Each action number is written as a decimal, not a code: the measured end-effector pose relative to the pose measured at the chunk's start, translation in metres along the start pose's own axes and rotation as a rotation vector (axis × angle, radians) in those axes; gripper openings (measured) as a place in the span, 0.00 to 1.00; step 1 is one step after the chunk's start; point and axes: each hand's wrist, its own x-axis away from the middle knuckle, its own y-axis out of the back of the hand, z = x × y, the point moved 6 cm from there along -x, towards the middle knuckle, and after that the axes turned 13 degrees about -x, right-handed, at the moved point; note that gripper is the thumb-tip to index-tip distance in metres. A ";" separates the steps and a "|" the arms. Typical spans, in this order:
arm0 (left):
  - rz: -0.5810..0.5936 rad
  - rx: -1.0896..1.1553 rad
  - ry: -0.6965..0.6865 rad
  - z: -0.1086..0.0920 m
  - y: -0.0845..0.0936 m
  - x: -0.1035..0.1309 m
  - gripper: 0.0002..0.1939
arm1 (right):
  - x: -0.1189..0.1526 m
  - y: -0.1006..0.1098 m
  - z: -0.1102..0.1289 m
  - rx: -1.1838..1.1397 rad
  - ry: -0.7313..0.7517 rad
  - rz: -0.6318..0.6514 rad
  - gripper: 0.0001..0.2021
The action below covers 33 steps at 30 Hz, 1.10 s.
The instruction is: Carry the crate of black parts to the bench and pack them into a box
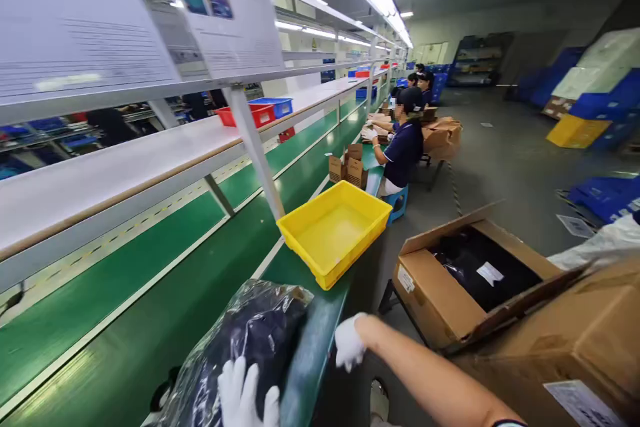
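Note:
My left hand (245,395), in a white glove, rests with spread fingers on a clear plastic bag (250,330) holding something black or dark blue. The bag lies on the green bench at the lower middle, and the kind of thing inside cannot be made out. My right hand (350,341), also gloved in white, hangs by the bench's front edge with its fingers bent loosely downward and nothing visible in it. Beyond the bag stands a yellow plastic tray (345,220) with bare inner walls.
An open cardboard box (435,293) with black plastic-wrapped contents stands at right, beside a larger carton (565,347). Small brown boxes (347,168) sit farther along the bench. A seated co-worker (405,147) works there. A shelf frame (255,153) rises at left.

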 end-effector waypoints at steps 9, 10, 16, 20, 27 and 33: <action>0.372 0.289 -0.327 -0.162 -0.135 -0.036 0.24 | 0.152 0.203 -0.065 -0.370 0.140 -0.694 0.17; 0.409 0.312 -0.394 -0.180 -0.150 -0.042 0.23 | 0.165 0.219 -0.065 -0.436 0.204 -0.825 0.18; 0.608 0.375 -0.674 -0.272 -0.226 -0.086 0.23 | 0.223 0.266 -0.168 -1.064 0.254 -1.919 0.28; 0.695 0.242 -0.669 -0.305 -0.257 -0.135 0.30 | 0.226 0.220 -0.275 -1.172 -0.263 -2.068 0.23; 1.451 0.031 -0.791 -0.311 -0.336 -0.139 0.21 | 0.182 0.140 -0.326 -0.873 -0.801 -1.615 0.18; 1.427 0.056 -0.794 -0.294 -0.364 -0.145 0.24 | 0.141 0.132 -0.306 -0.508 -0.878 -1.401 0.16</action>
